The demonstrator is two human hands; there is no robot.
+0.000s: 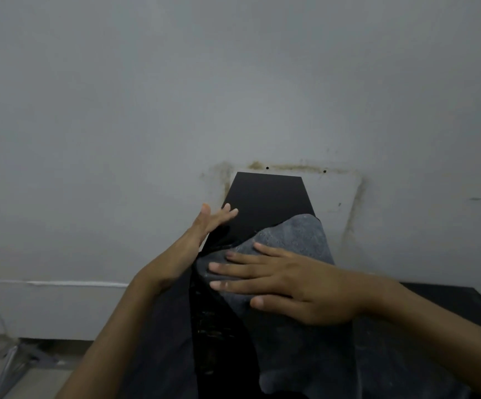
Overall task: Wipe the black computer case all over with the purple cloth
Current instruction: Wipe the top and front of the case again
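straight ahead, the black computer case (265,197) is stood with its long axis pointing at the wall (147,96), the purple cloth (299,234) draped over its near right part. the cloth is pressed flat by the open right hand (291,286), the left hand (213,221) is laid open on the left edge, and the bare far end is judged a forward push away.
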